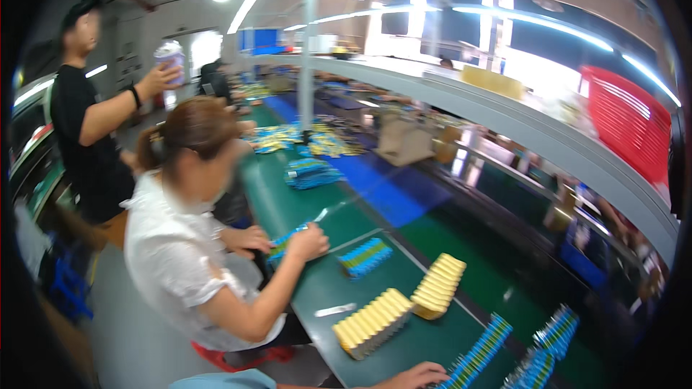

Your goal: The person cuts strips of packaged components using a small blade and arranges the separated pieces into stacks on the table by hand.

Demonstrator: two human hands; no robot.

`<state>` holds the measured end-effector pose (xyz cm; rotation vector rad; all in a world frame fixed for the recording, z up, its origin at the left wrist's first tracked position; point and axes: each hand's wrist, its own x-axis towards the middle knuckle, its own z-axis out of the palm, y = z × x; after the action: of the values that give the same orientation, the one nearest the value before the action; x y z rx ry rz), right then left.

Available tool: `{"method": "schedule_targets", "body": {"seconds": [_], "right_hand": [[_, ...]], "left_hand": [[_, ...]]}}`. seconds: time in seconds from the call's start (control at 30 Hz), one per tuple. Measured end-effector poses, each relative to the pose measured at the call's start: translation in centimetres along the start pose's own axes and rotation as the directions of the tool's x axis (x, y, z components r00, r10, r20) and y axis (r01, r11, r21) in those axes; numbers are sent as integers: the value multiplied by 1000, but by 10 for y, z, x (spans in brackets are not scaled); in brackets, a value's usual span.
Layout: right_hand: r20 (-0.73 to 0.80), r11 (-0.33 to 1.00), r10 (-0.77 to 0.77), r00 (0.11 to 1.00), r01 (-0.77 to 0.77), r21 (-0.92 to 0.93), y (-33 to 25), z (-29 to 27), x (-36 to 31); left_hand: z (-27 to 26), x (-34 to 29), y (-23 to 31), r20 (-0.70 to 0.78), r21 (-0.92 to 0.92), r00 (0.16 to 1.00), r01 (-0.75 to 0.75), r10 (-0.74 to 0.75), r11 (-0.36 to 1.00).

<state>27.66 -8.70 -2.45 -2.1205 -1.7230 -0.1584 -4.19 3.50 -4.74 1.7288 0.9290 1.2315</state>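
At the lower edge, my left hand [419, 374] reaches in from a light-blue sleeve [223, 380]. Its fingers are bent down over the near end of a row of small blue-and-green pieces [479, 353] and seem to grip it; the lower part of the hand is cut off by the frame. Just to the right lies a second such row [544, 353] with silvery ends. Two ridged yellow blocks [371, 322] [438, 287] stand farther along the green bench, beyond my hand. My right hand is out of the picture.
A seated co-worker in white [194, 259] handles a blue-green row at the bench [317, 331]. Another blue row [365, 256] and a white strip [335, 310] lie nearby. A standing person [79, 115] holds a lilac cup [169, 61]. A grey shelf [504, 112] with a red basket [627, 122] runs overhead.
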Motion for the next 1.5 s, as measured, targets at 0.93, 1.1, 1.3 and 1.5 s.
{"method": "schedule_targets", "body": {"seconds": [0.93, 1.1, 1.3, 1.5], "right_hand": [[106, 887, -24, 994, -27, 461, 13, -2, -8], [80, 870, 7, 997, -45, 490, 13, 5, -14], [-42, 869, -20, 999, 38, 493, 8, 8, -20], [-102, 718, 126, 987, -19, 696, 36, 38, -21]], "left_hand": [[13, -34, 18, 67, 5, 982, 179, -179, 984], [11, -42, 46, 116, 33, 951, 284, -286, 958], [1, -57, 9, 226, -103, 892, 422, -392, 901], [-13, -40, 60, 258, 282, 933, 177, -252, 943]]}}
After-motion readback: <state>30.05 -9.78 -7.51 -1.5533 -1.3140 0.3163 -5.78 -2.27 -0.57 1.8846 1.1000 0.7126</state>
